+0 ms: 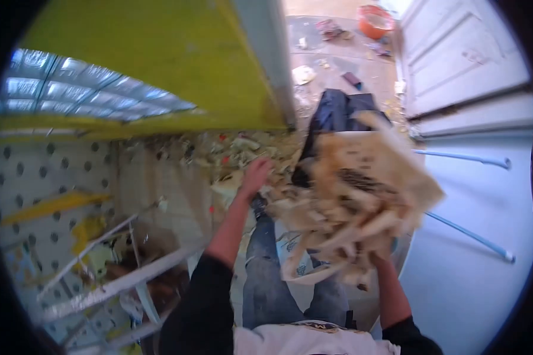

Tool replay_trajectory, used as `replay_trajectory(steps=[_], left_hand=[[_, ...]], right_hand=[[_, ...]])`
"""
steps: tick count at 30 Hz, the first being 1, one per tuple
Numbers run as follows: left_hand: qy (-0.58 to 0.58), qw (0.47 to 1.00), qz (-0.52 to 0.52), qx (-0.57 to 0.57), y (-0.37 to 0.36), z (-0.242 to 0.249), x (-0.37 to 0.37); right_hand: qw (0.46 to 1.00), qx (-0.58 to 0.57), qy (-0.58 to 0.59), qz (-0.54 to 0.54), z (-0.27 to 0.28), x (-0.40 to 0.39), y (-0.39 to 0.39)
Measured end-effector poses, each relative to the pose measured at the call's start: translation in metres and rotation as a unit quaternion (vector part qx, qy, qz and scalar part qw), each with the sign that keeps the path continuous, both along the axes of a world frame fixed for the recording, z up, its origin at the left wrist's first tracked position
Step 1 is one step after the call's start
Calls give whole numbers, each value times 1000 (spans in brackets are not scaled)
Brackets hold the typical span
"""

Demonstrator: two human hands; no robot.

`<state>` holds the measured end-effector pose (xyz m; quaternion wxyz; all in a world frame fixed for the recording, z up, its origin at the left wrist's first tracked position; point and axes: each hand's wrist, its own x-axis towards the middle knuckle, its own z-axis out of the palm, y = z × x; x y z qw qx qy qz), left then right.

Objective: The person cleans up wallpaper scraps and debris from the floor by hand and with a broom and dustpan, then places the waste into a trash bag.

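Note:
A large crumpled bundle of torn brownish paper scraps (361, 201), blurred by motion, fills the space in front of my right side; one sheet has dark print on it. My right hand (384, 255) is mostly hidden behind the bundle's lower right and supports it. My left hand (257, 173) is stretched forward over the debris on the floor (237, 148), left of the bundle; its fingers are smeared, and I cannot make out anything in them. A dark bag (337, 109) stands on the floor just beyond the bundle, partly covered by it.
A white panelled door (468, 53) and a pale blue surface with a blue handle (471, 158) are on the right. An orange bucket (375, 22) stands beyond the doorway amid litter. On the left are a yellow-green wall (160, 53) and a whitish ladder-like frame (124, 284).

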<state>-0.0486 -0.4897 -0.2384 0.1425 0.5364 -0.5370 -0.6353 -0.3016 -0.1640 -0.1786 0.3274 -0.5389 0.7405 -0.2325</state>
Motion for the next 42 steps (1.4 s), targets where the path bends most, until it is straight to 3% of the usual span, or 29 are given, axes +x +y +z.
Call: replay_trajectory(steps=[2,3,4,5,6,7,8,10,11,13,14,16,18,20,22,24,25,27,29,30,31,32,34,36,38,40,42], left_hand=[[-78,996,-46,8,-20,-59,-48],[-52,997,-28,49,-30,-109,-67],[-116,993,-16,32,-43,-173,-91],[-174,984,-9,20,-48,-221,-108],[-154,986,44,43,-49,-206,-131],[-216,976,36,7,-52,-192,-150],[-284,956,73,-14,-50,-207,-171],[-294,952,70,45,-35,-198,-199],[-287,955,59,55,-25,-230,-201],[-249,960,-130,17,-4,-301,-201],[-244,960,-140,20,5,-280,-208],[-146,982,-67,-94,30,-226,-211],[-26,994,-29,-99,47,-190,-206],[93,986,-32,-134,64,-151,-204],[66,989,-46,-123,82,-149,-203],[138,985,-58,-81,80,-100,-196],[131,986,-50,-87,75,-99,-186],[110,988,-44,-99,70,-103,-169],[88,990,-38,-105,68,-111,-150],[77,991,-35,-108,65,-115,-140],[-61,998,5,-18,53,-120,-132],[-41,998,53,-15,50,-105,-120],[-11,990,126,-66,54,-179,-101],[-3,996,84,-37,46,-140,-97],[7,999,41,-7,44,-103,-101],[-27,997,-25,-61,54,-87,-114],[-31,997,-25,-70,56,-84,-117]], right_hand=[[999,7,-52,9,-35,-45,80],[998,12,-68,5,-57,-88,137],[996,20,-83,-6,-75,-120,165],[995,33,-91,-21,-70,-99,222],[994,48,-96,-38,-68,-102,267],[992,61,-96,-57,-68,-116,283],[990,74,-95,-77,-64,-117,291],[983,103,-93,-118,-45,-113,320],[979,115,-94,-138,-35,-154,358],[971,131,-102,-174,-36,-109,311],[966,136,-107,-193,-29,-108,308],[956,135,-120,-233,-21,-97,298],[947,122,-134,-264,-31,-115,252],[941,110,-162,-278,-12,-77,316],[935,101,-204,-273,-10,-48,368],[927,98,-245,-267,-42,-60,320],[923,98,-261,-266,-59,-58,294],[914,103,-287,-267,-87,-68,161],[904,113,-312,-270,-132,-115,-45],[898,118,-326,-272,-146,-122,-103],[892,123,-338,-275,-145,-125,-62],[885,129,-349,-278,-160,-152,-91],[880,139,-360,-277,-159,-145,-95],[973,96,-139,-158,-122,-127,-94],[976,38,-135,-167,-107,-101,-103],[988,-15,-42,-151,-113,-81,-102],[995,4,-28,-92,-119,-64,-118]])
